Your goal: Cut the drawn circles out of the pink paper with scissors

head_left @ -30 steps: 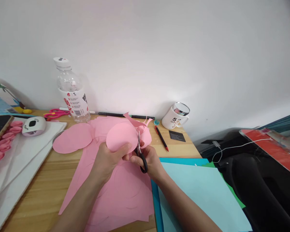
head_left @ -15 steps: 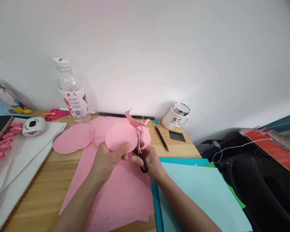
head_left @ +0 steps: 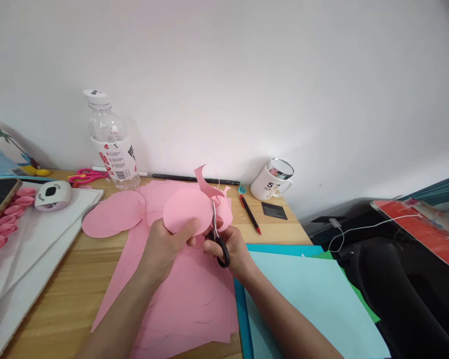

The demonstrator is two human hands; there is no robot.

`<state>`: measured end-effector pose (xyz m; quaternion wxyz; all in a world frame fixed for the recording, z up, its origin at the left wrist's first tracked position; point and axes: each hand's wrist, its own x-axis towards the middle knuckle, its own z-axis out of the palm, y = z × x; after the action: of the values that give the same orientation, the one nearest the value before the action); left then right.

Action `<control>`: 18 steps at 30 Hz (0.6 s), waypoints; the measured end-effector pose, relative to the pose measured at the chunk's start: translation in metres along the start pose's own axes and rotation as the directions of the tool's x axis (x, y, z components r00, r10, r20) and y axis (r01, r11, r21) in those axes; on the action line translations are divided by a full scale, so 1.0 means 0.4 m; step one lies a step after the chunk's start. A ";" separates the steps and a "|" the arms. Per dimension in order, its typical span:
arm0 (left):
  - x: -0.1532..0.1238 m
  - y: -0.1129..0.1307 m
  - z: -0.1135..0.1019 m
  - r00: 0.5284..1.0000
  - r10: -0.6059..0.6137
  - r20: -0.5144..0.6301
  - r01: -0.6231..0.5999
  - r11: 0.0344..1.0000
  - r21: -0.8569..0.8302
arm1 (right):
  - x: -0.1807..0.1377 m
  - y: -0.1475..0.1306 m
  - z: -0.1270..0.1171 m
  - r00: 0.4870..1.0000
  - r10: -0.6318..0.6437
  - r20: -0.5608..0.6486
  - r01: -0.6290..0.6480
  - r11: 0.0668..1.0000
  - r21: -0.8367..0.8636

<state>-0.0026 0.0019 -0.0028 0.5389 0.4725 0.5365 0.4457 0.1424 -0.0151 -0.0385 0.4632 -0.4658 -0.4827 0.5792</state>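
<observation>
My left hand (head_left: 172, 247) pinches the lower edge of a round pink paper piece (head_left: 187, 209), thumb on top. Black-handled scissors (head_left: 223, 249) are in my right hand (head_left: 230, 244), their blades pointing away from me at the right edge of the round piece. A curled pink offcut strip (head_left: 206, 185) sticks up beside the blade tips. Below both hands lie pink paper sheets (head_left: 194, 309) with curved lines drawn on them. To the left, cut pink paper ovals (head_left: 114, 214) lie overlapping.
A clear plastic bottle (head_left: 114, 144) stands at the back left, near pink scissors (head_left: 88, 175). At the right are a white mug (head_left: 271, 179), a red-and-black pen (head_left: 250, 214) and a black card (head_left: 274, 210). Light blue sheets (head_left: 307, 299) lie under my right forearm.
The curled offcut strip has lifted and shifted slightly right, bending further away from the round piece. Both hands stay in nearly the same place.
</observation>
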 end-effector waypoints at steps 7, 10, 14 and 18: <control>-0.001 0.003 -0.002 1.000 0.004 0.010 -0.004 0.999 -0.032 | -0.004 -0.005 0.000 1.000 0.025 -0.010 -0.025 0.999 -0.023; -0.001 0.006 -0.002 1.000 0.013 0.002 -0.013 0.999 -0.040 | -0.004 -0.008 0.001 1.000 0.019 -0.005 -0.019 0.999 -0.031; -0.003 0.010 -0.003 1.000 0.004 -0.008 -0.004 1.000 -0.023 | -0.004 -0.016 0.004 1.000 0.012 0.002 -0.011 0.999 -0.038; -0.002 0.010 -0.005 1.000 0.011 -0.018 -0.011 1.000 -0.014 | -0.006 -0.020 0.008 1.000 0.024 -0.005 -0.024 1.000 -0.015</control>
<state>-0.0045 0.0018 0.0011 0.5350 0.4675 0.5354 0.4567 0.1405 -0.0172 -0.0299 0.4539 -0.4763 -0.4802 0.5801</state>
